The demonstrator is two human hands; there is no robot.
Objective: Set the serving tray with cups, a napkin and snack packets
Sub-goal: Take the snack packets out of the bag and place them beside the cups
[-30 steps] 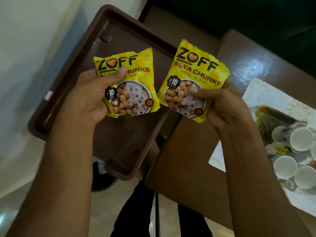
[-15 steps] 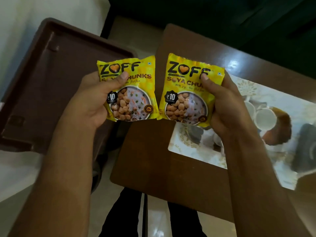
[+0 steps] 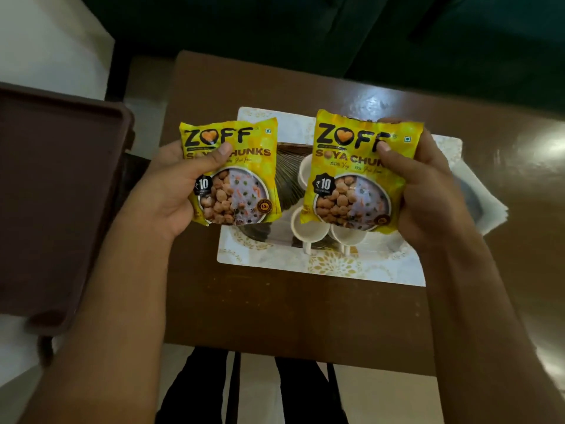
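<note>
Head view: two yellow snack packets are held side by side above the brown desk [image 3: 275,310]. The left hand [image 3: 171,194] pinches the left packet [image 3: 235,179], the right hand [image 3: 428,191] the right packet [image 3: 354,179], fingers curled behind, thumbs in front. White cups [image 3: 308,229] sit below on a patterned tray [image 3: 321,267]; a brown tray [image 3: 61,194] lies left.

Your left hand [image 3: 171,191] holds the left packet [image 3: 235,175] and your right hand [image 3: 428,194] holds the right packet [image 3: 357,172], side by side and apart, above the table [image 3: 275,310]. Beneath them a mat [image 3: 321,267] lies on the table, with cups [image 3: 308,231] on it. The tray [image 3: 61,194] sits left of the table.
</note>
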